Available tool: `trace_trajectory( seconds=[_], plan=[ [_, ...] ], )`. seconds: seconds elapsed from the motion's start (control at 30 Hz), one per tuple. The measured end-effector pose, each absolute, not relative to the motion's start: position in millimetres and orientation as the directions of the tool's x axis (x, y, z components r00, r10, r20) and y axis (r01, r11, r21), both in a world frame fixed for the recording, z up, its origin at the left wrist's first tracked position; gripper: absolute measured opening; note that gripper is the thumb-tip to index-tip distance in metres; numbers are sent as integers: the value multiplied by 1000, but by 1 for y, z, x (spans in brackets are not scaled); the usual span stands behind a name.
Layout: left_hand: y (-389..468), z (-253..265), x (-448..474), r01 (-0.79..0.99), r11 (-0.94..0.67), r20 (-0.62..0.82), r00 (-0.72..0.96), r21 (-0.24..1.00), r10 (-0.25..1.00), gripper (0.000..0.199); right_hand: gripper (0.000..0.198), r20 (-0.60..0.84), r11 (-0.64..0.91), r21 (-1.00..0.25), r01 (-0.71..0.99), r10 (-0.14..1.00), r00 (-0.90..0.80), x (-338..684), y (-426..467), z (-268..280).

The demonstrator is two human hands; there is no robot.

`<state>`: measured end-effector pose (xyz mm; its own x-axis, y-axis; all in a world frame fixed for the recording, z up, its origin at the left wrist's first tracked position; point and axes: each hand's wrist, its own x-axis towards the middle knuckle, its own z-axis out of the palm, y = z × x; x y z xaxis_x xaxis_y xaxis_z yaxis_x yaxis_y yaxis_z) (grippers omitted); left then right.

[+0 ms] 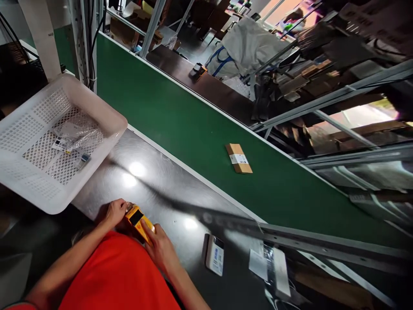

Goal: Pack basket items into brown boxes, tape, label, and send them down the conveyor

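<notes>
My right hand (161, 249) is wrapped round a yellow handheld scanner (139, 224) with a dark screen, its thumb lying along the face. The scanner is held slantwise over the metal table, close to my red shirt. At its far end my left hand (116, 212) is closed in a pinch. A small piece of clear plastic (129, 206) shows at those fingertips, but what it holds is too small to make out. To the left stands a white plastic basket (106, 150) containing clear bubble-wrap packets (80, 131) and a small labelled item (84, 158).
A green conveyor belt (167, 116) runs diagonally behind the metal table (155, 172), carrying a brown cardboard box (239, 158). Right of my hands lie a pale labelled device (215, 255) and white label sheets (258, 262). Metal posts and rails stand at left and right.
</notes>
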<state>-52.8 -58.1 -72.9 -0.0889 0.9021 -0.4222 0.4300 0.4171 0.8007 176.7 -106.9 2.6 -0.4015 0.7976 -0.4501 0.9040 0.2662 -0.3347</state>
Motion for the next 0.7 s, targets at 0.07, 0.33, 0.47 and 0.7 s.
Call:
trace_trajectory(
  seconds=[0.07,0.33,0.47,0.7],
  plan=[
    [-60,-73,-54,423,417,-418,-95,804,903,30,72,-452,282,-341,897,787,-420,176,-105,3],
    [-71,-91,-55,392,436,-422,-128,810,898,33,65,-446,339,-283,897,782,-436,168,-99,7],
    [-73,-104,-50,393,411,-394,-127,823,910,30,72,-449,355,-272,894,775,-444,169,-97,3],
    [-70,-114,-54,454,274,-330,48,848,943,33,79,-434,374,-266,889,777,-456,171,-97,-4]
  ],
)
